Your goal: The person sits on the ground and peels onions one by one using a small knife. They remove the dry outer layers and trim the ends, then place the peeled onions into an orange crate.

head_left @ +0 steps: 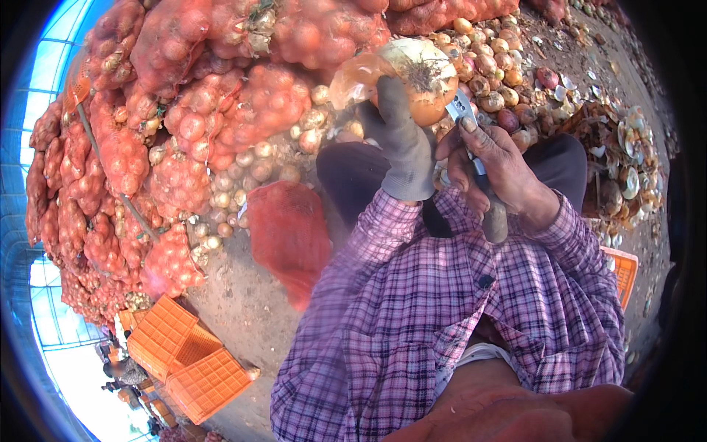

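In my gloved left hand (403, 138) is a large yellow onion (433, 91), its shaggy root end turned up toward me. A loose flap of papery orange skin (353, 80) hangs off its left side. My bare right hand (497, 160) grips a knife by its grey handle (493, 221). The short metal blade (459, 106) points up and lies close against the onion's right edge; whether it touches cannot be told. Both hands are above my lap, and the glove hides the onion's lower left part.
Red mesh sacks of onions (232, 116) are piled ahead and left. Loose onions (491, 61) cover the ground ahead. A flat red mesh sack (290, 232) lies at my left, with orange crates (182, 364) farther back. Peelings (624, 160) and another orange crate (624, 273) are on the right.
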Demonstrator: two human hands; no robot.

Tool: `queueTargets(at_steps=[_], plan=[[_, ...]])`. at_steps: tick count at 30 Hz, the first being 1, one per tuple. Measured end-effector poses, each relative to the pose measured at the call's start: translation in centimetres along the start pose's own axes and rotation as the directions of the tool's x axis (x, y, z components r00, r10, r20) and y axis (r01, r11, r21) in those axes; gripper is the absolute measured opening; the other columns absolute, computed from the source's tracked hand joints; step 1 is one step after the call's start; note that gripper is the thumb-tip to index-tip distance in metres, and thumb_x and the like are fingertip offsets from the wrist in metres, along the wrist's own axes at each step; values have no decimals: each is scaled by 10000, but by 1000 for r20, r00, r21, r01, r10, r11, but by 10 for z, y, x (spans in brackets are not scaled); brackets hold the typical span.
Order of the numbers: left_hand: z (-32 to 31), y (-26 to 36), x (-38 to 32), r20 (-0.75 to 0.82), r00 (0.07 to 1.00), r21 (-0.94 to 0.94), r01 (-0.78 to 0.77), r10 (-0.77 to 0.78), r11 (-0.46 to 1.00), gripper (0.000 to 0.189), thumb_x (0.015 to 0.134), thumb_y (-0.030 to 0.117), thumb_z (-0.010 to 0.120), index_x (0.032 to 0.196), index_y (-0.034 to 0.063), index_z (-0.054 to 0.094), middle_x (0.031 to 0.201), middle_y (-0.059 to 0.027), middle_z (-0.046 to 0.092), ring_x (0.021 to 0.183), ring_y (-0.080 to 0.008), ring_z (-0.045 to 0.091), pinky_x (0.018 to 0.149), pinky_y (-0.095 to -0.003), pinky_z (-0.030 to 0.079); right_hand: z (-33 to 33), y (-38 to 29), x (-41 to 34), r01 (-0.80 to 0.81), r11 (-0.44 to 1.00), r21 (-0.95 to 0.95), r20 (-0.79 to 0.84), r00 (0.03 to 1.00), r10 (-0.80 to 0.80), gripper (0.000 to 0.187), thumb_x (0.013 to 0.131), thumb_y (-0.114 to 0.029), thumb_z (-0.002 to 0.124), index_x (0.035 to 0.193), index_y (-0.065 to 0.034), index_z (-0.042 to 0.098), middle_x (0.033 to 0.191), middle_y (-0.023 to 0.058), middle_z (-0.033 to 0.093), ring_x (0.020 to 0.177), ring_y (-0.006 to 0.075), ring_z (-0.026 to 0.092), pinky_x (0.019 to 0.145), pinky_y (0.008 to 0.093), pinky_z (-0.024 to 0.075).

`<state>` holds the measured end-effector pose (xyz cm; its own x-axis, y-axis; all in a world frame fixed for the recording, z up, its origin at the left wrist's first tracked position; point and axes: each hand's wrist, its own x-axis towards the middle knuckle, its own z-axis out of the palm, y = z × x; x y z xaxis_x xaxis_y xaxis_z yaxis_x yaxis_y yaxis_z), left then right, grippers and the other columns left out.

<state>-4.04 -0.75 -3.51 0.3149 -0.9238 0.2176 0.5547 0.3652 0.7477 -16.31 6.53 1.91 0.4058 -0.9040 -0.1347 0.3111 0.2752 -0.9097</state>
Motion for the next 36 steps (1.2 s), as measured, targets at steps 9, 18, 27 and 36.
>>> queueTargets(at_steps=[9,18,27,36], plan=[[-10,23,26,487,775,-216,553,-402,805,545,930,469,424,1233,19,475,1207,-135,546,1118,-260,527,943,-422,436,-23,-9,-6,-19,1000,-22,3,1000,19,490,1008,-372,360,956,76,554,579,79,529,318,94,443,289,201,362],[-3,25,28,434,769,-221,596,-469,772,448,930,376,457,1164,1,534,1070,-130,623,968,-267,611,867,-395,492,-18,-1,-2,-77,996,-32,14,997,78,568,1000,-441,330,940,77,556,556,59,513,324,93,441,305,214,380],[16,27,11,283,929,-250,312,-239,917,527,867,408,600,1169,-3,466,1074,-122,564,930,-235,618,769,-350,548,-2,3,6,-70,987,146,61,996,62,534,1008,-401,322,957,88,530,557,76,506,309,104,428,287,224,383],[29,30,4,173,981,-265,135,-90,955,523,889,372,586,1170,-45,442,979,-160,598,796,-257,660,672,-364,588,-8,4,12,29,975,-220,-25,999,-35,451,1014,-356,341,974,48,538,574,61,530,363,115,467,361,244,405]])
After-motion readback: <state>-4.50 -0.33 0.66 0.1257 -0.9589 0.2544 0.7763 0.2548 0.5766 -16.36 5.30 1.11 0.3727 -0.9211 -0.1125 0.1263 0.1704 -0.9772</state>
